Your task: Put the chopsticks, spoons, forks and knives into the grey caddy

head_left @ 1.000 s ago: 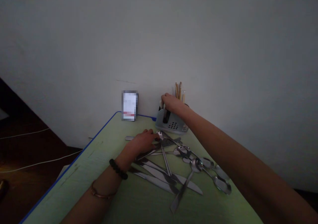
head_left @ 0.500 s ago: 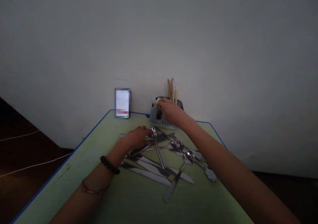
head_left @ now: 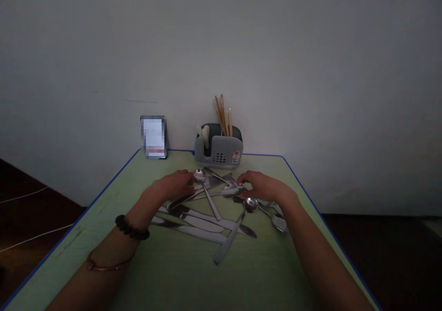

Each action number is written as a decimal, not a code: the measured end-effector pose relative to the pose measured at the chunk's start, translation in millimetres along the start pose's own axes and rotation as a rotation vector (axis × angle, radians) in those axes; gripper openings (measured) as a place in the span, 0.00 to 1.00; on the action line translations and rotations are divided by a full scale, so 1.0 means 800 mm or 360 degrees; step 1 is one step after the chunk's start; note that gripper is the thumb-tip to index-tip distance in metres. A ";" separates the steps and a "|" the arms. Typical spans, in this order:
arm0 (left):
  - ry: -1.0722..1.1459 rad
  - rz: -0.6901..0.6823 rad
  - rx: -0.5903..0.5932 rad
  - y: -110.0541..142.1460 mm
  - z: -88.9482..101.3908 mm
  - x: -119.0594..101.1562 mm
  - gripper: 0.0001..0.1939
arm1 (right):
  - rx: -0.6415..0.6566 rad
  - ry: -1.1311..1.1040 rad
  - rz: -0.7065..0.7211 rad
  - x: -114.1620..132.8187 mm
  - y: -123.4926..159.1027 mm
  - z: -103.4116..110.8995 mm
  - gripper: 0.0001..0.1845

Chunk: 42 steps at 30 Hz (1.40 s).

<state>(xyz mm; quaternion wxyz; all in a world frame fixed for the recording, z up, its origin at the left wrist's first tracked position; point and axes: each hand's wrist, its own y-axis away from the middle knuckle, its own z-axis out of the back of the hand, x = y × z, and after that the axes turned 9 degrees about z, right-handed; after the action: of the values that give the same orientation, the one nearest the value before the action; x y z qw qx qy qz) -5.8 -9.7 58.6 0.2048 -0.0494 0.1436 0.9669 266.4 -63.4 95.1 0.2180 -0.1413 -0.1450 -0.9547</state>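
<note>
My left hand [head_left: 175, 185] is low over the left of a cutlery pile, fingers slightly apart, tips beside the bowl of a metal spoon [head_left: 199, 176]. To the right, my right hand [head_left: 263, 185] hovers with curved, parted fingers by another spoon [head_left: 232, 190]; whether it touches it I cannot tell. Several table knives [head_left: 203, 233] lie at the front of the pile, crossed by a spoon [head_left: 251, 204] with its handle toward me. Behind the pile stands a grey cutlery holder [head_left: 226, 147], with chopsticks [head_left: 223, 118] and pale spoons [head_left: 206, 136] upright in it.
A phone [head_left: 154, 137] with a blurred screen leans against the wall [head_left: 276, 71] at the back left. The pale green table [head_left: 165, 274] has a blue edge. White cables [head_left: 34, 237] run over the dark floor on the left.
My right hand has left the holder's left compartment and come down to the spoons on the right. My left hand stays by the same spoon. The view has shifted right.
</note>
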 end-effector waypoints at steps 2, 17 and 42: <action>-0.0004 -0.0042 -0.0013 0.003 0.002 -0.006 0.13 | -0.0029 0.0022 -0.0044 -0.005 0.002 -0.001 0.21; 0.0035 -0.0385 -0.0355 -0.008 -0.024 -0.035 0.16 | 0.0130 -0.0070 -0.0181 -0.016 -0.013 -0.021 0.28; 0.0223 -0.0350 -0.0385 -0.005 -0.011 -0.023 0.20 | -0.0300 0.0039 0.0098 -0.004 -0.021 -0.028 0.14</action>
<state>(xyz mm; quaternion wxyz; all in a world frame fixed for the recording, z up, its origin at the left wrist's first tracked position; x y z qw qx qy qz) 13.4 -15.9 51.9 0.2914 -0.1565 0.0340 0.9431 256.7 -55.7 69.6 0.2349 -0.1539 -0.0473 -0.9586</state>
